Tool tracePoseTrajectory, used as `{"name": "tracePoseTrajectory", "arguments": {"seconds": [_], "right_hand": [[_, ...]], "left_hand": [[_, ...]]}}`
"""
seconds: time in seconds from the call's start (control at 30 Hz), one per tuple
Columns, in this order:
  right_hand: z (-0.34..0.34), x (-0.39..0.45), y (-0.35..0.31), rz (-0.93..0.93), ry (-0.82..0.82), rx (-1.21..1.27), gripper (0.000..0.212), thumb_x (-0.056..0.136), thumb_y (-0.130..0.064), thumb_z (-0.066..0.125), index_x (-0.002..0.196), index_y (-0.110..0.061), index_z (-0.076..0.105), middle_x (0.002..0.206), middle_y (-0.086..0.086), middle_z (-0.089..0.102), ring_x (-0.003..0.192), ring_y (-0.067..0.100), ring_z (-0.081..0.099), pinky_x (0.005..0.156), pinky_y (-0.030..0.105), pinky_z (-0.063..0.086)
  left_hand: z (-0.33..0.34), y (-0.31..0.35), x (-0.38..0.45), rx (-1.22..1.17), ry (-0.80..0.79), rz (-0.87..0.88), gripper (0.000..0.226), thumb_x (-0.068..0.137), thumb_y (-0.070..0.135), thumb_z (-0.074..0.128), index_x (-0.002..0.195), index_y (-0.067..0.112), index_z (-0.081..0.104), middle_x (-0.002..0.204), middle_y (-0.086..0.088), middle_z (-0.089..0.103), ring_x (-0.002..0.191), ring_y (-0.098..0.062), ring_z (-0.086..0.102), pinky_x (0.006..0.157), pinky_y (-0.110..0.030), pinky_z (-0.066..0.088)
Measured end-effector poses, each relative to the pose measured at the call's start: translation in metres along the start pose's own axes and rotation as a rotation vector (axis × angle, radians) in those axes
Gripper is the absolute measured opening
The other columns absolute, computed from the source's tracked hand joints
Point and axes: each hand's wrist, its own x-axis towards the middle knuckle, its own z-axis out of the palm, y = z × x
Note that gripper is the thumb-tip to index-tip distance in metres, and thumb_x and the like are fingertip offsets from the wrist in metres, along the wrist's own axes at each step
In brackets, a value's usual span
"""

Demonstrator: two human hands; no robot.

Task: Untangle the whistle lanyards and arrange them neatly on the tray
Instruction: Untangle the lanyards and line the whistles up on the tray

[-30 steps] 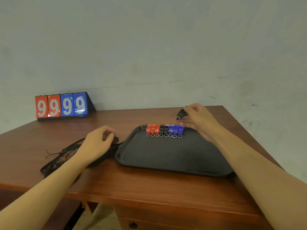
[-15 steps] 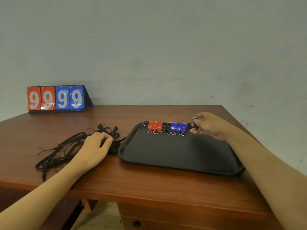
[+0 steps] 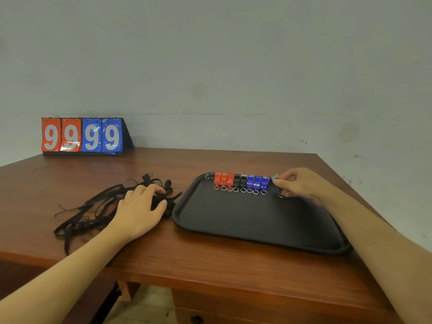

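Note:
A black tray (image 3: pixel 259 220) lies on the wooden table. Along its far rim stands a row of whistles (image 3: pixel 242 181), red on the left, black in the middle, blue on the right, each with a small metal ring. My right hand (image 3: pixel 298 183) pinches a black whistle (image 3: pixel 275 177) at the right end of that row, its ring hanging below my fingers. A tangled heap of black lanyards (image 3: pixel 93 210) sprawls on the table left of the tray. My left hand (image 3: pixel 140 210) rests on the heap's right part, fingers curled over the straps.
A flip scoreboard (image 3: pixel 81 135) reading 9 9 9 9 stands at the table's back left against the wall. The table's right edge (image 3: pixel 346 183) runs close behind my right hand. A drawer knob (image 3: pixel 196 319) shows under the front edge.
My right hand has carried the black whistle from beyond the tray's far rim down to the right end of the row. My left hand has stayed on the lanyards.

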Motion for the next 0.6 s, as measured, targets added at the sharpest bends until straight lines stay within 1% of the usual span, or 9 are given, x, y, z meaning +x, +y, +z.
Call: {"name": "tracePoseTrajectory", "arguments": {"seconds": [0.1,0.13,0.2,0.27,0.33,0.4,0.47,0.53,0.6], "right_hand": [[0.001,0.004,0.003,0.008,0.009,0.010,0.017,0.090,-0.039,0.070,0.088,-0.022,0.068,0.085,-0.002,0.075,0.080,0.013,0.074,0.091,0.033,0.055],[0.001,0.005,0.003,0.019,0.008,0.008,0.017,0.090,-0.040,0.070,0.086,-0.024,0.070,0.084,-0.002,0.076,0.080,0.013,0.074,0.091,0.033,0.054],[0.001,0.006,0.003,0.045,0.010,0.004,0.019,0.090,-0.042,0.070,0.083,-0.025,0.072,0.081,-0.002,0.076,0.081,0.014,0.073,0.093,0.034,0.052],[0.001,0.006,0.003,0.056,0.013,0.005,0.022,0.090,-0.042,0.070,0.079,-0.024,0.072,0.079,-0.001,0.077,0.083,0.015,0.073,0.095,0.034,0.050],[0.000,0.007,0.004,0.059,0.004,0.003,0.021,0.090,-0.041,0.070,0.081,-0.022,0.072,0.081,-0.001,0.077,0.083,0.015,0.073,0.096,0.035,0.051],[-0.001,0.010,0.005,0.068,-0.011,0.029,0.017,0.090,-0.036,0.072,0.086,-0.019,0.072,0.086,-0.001,0.076,0.083,0.014,0.073,0.095,0.035,0.054],[-0.001,0.011,0.006,0.072,-0.021,0.064,0.014,0.089,-0.031,0.074,0.091,-0.017,0.071,0.088,0.000,0.075,0.082,0.013,0.073,0.091,0.032,0.057],[-0.001,0.014,0.007,0.074,-0.009,0.061,0.015,0.089,-0.034,0.073,0.090,-0.019,0.071,0.086,-0.002,0.076,0.079,0.011,0.074,0.089,0.031,0.056],[0.001,0.017,0.010,0.078,0.023,0.003,0.022,0.090,-0.041,0.070,0.089,-0.020,0.072,0.080,-0.003,0.076,0.075,0.010,0.072,0.087,0.031,0.052]], "left_hand": [[0.001,0.000,0.002,0.047,0.001,-0.029,0.035,0.099,0.047,0.048,0.134,0.048,0.048,0.131,-0.001,0.050,0.128,-0.029,0.044,0.106,-0.049,0.041],[0.001,0.000,0.002,0.057,-0.008,-0.030,0.034,0.100,0.049,0.046,0.133,0.051,0.048,0.130,-0.001,0.049,0.128,-0.029,0.043,0.107,-0.049,0.040],[0.000,0.001,0.001,0.058,-0.016,-0.020,0.029,0.100,0.056,0.042,0.127,0.056,0.050,0.124,0.002,0.045,0.128,-0.029,0.042,0.107,-0.050,0.039],[-0.001,0.003,0.000,0.049,-0.028,-0.016,0.022,0.096,0.064,0.041,0.115,0.060,0.050,0.117,0.006,0.040,0.128,-0.028,0.041,0.108,-0.051,0.038],[-0.002,0.004,-0.001,0.042,-0.045,-0.009,0.019,0.093,0.069,0.044,0.110,0.062,0.048,0.118,0.006,0.040,0.128,-0.027,0.040,0.109,-0.052,0.036],[-0.004,0.005,-0.002,0.027,-0.028,0.001,0.016,0.092,0.065,0.051,0.108,0.062,0.049,0.118,0.005,0.040,0.128,-0.028,0.040,0.108,-0.053,0.036],[-0.005,0.005,-0.002,-0.016,0.015,-0.005,0.011,0.094,0.056,0.057,0.104,0.059,0.053,0.114,0.006,0.039,0.126,-0.028,0.041,0.107,-0.053,0.036],[-0.004,0.005,-0.002,-0.043,0.050,-0.022,0.008,0.094,0.050,0.061,0.101,0.053,0.058,0.112,0.005,0.040,0.125,-0.029,0.042,0.106,-0.054,0.036],[-0.003,0.005,-0.001,-0.037,0.070,-0.033,0.007,0.093,0.049,0.063,0.098,0.048,0.060,0.112,0.005,0.041,0.124,-0.029,0.043,0.105,-0.055,0.037]]}}
